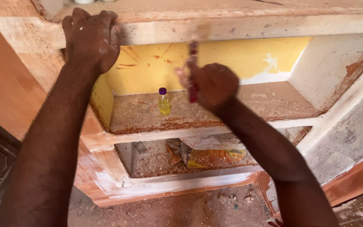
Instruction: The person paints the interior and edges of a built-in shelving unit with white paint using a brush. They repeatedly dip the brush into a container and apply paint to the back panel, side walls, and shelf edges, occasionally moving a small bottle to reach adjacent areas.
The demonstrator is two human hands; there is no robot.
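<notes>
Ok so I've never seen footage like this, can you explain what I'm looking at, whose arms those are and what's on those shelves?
This is one picture from a camera worn on a person's head, looking down at their own bare arms. The left hand grips the top edge of a built-in shelf unit. The right hand holds a red-handled tool, blurred, so its kind is unclear. On the upper shelf stands a small bottle of yellow liquid with a purple cap. On the lower shelf lies a crumpled bag.

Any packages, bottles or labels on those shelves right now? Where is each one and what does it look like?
Small bottle: upright on the upper shelf, left part; yellow liquid, purple cap.
Crumpled bag: lying on the lower shelf; orange, yellow and green, with a pale sheet over it.
No signs or screens show.
</notes>
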